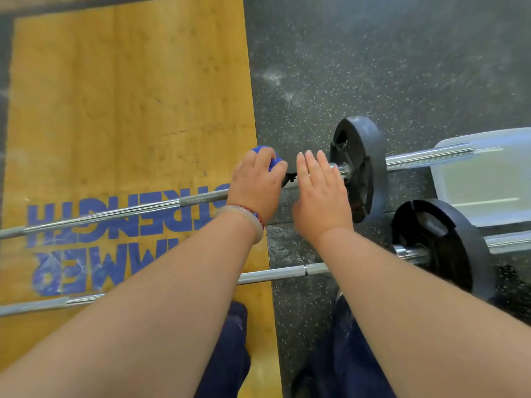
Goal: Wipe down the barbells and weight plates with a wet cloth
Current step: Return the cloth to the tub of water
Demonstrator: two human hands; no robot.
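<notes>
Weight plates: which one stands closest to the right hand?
The farther weight plate, on the barbell under the right hand; the nearer weight plate sits lower right.

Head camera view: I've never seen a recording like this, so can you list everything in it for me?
Barbells: two, silver, lying across platform and floor; far barbell, near barbell.
Plates: two, black, on the bars at the right; far plate, near plate.
cloth: one, blue, bunched in the left hand.
platform: one, yellow wood with blue lettering, left.
floor: black speckled rubber, right.
tub: one, clear plastic, far right.
bracelets: two, pale and red-beaded, left wrist.
trousers: dark blue, bottom.
left hand: grips the cloth at the far barbell.
right hand: flat, fingers straight, over the far barbell.
</notes>
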